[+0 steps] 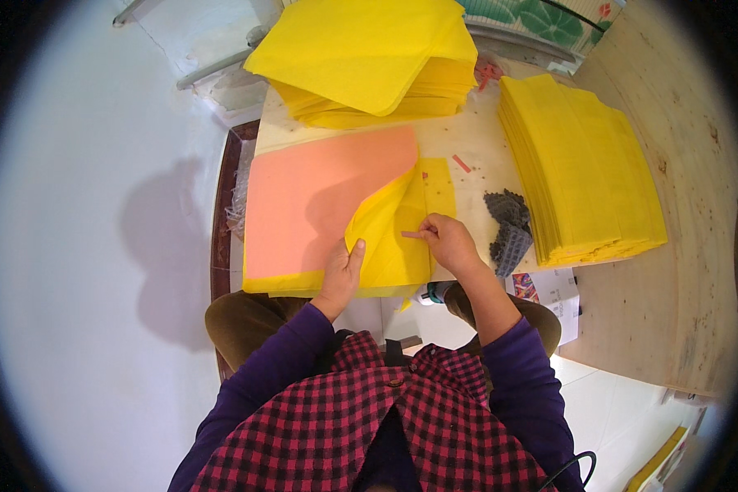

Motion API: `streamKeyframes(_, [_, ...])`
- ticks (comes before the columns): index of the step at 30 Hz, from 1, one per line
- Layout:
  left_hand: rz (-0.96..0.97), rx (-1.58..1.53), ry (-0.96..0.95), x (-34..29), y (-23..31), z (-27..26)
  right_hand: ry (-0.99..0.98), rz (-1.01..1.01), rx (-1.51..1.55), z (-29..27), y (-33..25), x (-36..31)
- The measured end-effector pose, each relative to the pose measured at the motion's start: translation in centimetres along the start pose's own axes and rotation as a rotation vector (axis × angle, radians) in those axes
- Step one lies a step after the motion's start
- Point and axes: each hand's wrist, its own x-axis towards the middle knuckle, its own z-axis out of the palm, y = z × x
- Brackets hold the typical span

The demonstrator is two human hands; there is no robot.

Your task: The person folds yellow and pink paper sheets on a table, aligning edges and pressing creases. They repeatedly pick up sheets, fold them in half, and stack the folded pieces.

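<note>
On the table in front of me lies a pink sheet (303, 197) on top of yellow sheets, its right side lifted and curled. My left hand (340, 271) holds the lifted edge, thumb on top and the other fingers hidden underneath. Beneath the curl shows a yellow sheet (385, 246). My right hand (449, 243) pinches a small pink strip (411, 234) between thumb and fingertips, just over this yellow surface. A narrow yellow piece (440, 187) sticks out to the right of the sheets.
A tall stack of yellow sheets (361, 57) stands at the back, and a folded yellow stack (578, 168) at the right. Between it and my right hand lies a dark grey textured piece (512, 234). Another small reddish strip (461, 163) lies on the wooden tabletop (484, 131).
</note>
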Motion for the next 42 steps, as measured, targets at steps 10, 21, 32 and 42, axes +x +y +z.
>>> streamKeyframes(10, [-0.024, -0.013, 0.027, 0.0, -0.7, 0.0, 0.197, -0.209, -0.188, -0.2, -0.5, -0.2])
streamKeyframes(21, [-0.100, -0.144, 0.016, -0.1, -0.4, 0.3, 0.025, 0.109, 0.560, 3.2, -5.1, -2.2])
streamKeyframes(32, [0.173, 0.040, 0.015, 0.3, -0.4, 0.6, -0.035, 0.230, 0.889, 4.1, -4.6, -4.1])
streamKeyframes(42, [0.312, 0.385, -0.102, 0.4, 0.0, 0.1, 0.009, 0.406, 1.164, 3.4, -4.1, -5.1])
